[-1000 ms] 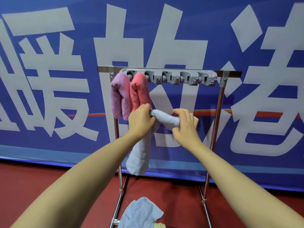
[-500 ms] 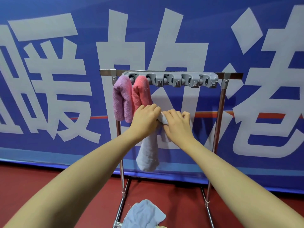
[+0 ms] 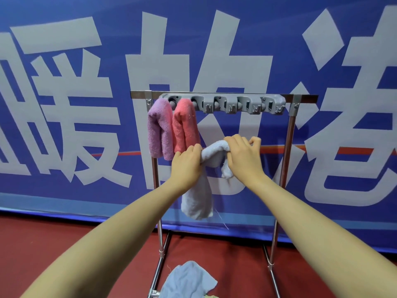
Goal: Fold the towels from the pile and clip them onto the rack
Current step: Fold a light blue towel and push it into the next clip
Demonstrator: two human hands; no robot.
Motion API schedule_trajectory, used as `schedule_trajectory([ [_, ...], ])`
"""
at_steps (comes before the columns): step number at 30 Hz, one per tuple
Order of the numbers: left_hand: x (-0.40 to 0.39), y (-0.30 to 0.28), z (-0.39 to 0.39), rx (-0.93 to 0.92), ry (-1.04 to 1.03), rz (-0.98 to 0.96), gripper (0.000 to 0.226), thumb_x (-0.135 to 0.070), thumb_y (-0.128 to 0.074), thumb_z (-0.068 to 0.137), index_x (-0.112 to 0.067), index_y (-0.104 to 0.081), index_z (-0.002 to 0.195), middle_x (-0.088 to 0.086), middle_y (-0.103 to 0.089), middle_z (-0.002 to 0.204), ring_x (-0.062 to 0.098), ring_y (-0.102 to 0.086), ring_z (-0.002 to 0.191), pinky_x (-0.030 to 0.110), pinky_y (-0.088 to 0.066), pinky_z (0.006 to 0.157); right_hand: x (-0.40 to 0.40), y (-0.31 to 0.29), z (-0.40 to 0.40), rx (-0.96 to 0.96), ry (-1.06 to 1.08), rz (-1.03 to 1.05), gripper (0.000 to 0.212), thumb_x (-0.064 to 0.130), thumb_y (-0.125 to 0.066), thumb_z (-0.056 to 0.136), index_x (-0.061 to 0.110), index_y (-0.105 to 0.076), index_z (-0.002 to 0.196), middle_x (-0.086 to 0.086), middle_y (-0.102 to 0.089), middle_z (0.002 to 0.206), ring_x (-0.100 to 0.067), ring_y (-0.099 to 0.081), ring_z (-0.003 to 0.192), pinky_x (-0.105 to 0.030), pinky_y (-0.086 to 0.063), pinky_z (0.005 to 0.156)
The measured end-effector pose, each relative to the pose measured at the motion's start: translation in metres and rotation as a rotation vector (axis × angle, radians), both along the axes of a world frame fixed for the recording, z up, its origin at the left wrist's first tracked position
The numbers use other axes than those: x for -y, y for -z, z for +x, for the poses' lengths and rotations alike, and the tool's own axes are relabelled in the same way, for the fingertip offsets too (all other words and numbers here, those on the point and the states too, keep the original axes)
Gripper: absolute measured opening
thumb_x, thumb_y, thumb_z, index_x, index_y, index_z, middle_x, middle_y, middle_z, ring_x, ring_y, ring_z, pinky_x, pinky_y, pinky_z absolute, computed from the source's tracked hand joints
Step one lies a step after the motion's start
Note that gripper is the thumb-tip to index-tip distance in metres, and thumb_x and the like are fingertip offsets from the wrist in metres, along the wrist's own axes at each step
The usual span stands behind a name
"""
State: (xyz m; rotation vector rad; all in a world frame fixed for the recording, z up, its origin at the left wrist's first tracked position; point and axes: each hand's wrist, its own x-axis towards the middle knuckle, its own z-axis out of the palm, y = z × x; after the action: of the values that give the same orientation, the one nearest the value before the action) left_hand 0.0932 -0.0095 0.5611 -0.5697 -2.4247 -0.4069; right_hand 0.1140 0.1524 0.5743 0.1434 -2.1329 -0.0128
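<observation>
Both hands gripped a pale blue towel point(image 3: 211, 152) in front of the metal rack point(image 3: 287, 147), the left hand point(image 3: 186, 166) and right hand point(image 3: 243, 157) each curled round it, below what looked like a grey clip bar point(image 3: 227, 103) holding a purple towel point(image 3: 160, 130) and a pink towel point(image 3: 185, 125).

A large blue banner point(image 3: 64, 50) is filling the wall from nine o'clock across to three o'clock, carrying oversized pale grey characters point(image 3: 199, 82). A thin red-orange stripe point(image 3: 354, 150) is running level across it, and a lighter blue band point(image 3: 75, 203) is edging its bottom. Toward six o'clock, dark red floor point(image 3: 53, 239) is stretching out beneath the banner's hem. Even, soft light is falling over everything, casting no hard shadows.
</observation>
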Motion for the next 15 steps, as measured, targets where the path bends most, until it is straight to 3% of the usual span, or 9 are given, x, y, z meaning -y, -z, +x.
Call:
schedule_trajectory([
  [2,-0.003,-0.01,-0.002,-0.004,0.002,-0.004,0.017,-0.011,-0.052,0.082,-0.009,-0.048,0.098,0.007,-0.054,0.094,0.032,-0.051,0.082,0.036,-0.032,0.071,-0.004,-0.004,-0.004,0.01,0.033,-0.017,0.016,0.0,-0.054,0.069,0.01,-0.061,0.08,-0.005,-0.056,0.072,-0.026,-0.05,0.059,-0.034,-0.019,0.069],
  [5,-0.008,-0.031,-0.006,-0.027,0.011,-0.007,0.023,-0.012,-0.056,0.079,-0.008,-0.049,0.1,0.008,-0.055,0.099,0.032,-0.052,0.083,0.034,-0.03,0.069,-0.007,-0.014,-0.006,0.027,0.052,-0.053,0.026,-0.009,-0.064,0.064,0.005,-0.061,0.085,-0.011,-0.059,0.079,-0.029,-0.052,0.064,-0.034,-0.02,0.07],
  [8,-0.013,-0.053,-0.01,-0.078,0.027,-0.013,0.025,-0.015,-0.059,0.079,-0.008,-0.051,0.102,0.008,-0.055,0.101,0.031,-0.051,0.083,0.031,-0.026,0.067,-0.004,-0.024,-0.009,0.029,0.031,-0.096,0.038,-0.011,-0.057,0.067,0.004,-0.056,0.102,-0.011,-0.058,0.092,-0.032,-0.053,0.077,-0.035,-0.022,0.076],
  [15,-0.015,-0.093,-0.017,-0.255,0.076,0.006,0.024,-0.005,-0.057,0.074,-0.006,-0.054,0.098,0.01,-0.058,0.097,0.031,-0.051,0.086,0.03,-0.024,0.067,0.003,-0.049,-0.026,-0.156,-0.093,-0.166,0.039,-0.008,-0.041,0.063,0.009,-0.056,0.094,-0.007,-0.056,0.085,-0.028,-0.052,0.077,-0.032,-0.026,0.079],
])
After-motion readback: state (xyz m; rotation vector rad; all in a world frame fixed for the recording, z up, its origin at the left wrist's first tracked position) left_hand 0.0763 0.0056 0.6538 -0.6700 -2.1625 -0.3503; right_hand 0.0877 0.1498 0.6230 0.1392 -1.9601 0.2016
